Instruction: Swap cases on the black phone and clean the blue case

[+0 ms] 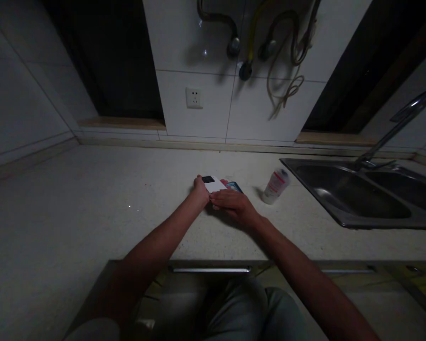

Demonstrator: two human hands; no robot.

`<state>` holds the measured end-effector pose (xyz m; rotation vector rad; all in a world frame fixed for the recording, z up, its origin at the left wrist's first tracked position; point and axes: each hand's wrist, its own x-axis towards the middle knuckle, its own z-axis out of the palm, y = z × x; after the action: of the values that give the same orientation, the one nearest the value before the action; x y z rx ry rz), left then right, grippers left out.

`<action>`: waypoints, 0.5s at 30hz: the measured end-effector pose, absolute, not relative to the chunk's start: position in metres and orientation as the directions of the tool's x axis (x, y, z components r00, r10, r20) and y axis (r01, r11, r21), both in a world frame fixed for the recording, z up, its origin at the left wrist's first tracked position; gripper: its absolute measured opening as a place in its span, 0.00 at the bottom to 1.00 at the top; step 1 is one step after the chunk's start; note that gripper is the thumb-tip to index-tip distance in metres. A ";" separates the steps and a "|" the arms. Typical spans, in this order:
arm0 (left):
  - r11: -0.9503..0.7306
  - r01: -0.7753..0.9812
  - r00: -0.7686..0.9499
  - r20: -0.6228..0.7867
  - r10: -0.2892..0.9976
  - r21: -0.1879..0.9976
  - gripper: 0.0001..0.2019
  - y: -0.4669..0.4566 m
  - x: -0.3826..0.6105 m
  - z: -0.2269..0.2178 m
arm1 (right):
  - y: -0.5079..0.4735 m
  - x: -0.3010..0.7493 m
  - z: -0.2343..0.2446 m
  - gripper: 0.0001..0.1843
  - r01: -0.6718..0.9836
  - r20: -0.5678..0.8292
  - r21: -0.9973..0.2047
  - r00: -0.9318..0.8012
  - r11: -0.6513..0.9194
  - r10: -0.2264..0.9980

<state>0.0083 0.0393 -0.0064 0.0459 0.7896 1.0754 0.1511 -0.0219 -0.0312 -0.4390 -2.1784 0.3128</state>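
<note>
My left hand (199, 188) grips a white smartphone (217, 185) by its upper left end. The phone's back faces up, with a black camera block at the far left corner. My right hand (233, 201) lies across the phone's near right end, its fingers close together along the edge and partly hiding it. Just behind my right hand shows a small blue and pink object (233, 186); its kind I cannot make out. To the right, apart from both hands, stands a whitish tube or bottle with red bands (276, 186), blurred at its top.
A pale countertop (92, 203) spreads beneath the hands. At the right is a double metal sink (341, 192) with a faucet (386, 137). On the tiled wall are a power socket (194, 98) and several hoses (250, 42). A drawer handle (211, 270) runs below the counter edge.
</note>
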 end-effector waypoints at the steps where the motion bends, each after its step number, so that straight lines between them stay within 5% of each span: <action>1: 0.505 -0.765 0.238 -0.553 0.798 0.400 0.32 0.039 0.009 -0.006 | -0.022 0.151 -0.031 0.13 0.195 0.715 -0.373 -0.562 0.907 0.415; 15: 0.571 -0.689 0.276 -0.567 0.776 0.446 0.33 0.042 -0.005 -0.002 | -0.020 0.168 -0.027 0.10 0.348 0.701 -0.435 -0.447 0.830 0.555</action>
<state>-0.0052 0.0417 -0.0023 0.1203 0.8335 0.9871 0.1683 -0.0197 -0.0273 -0.6618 -2.0819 0.2823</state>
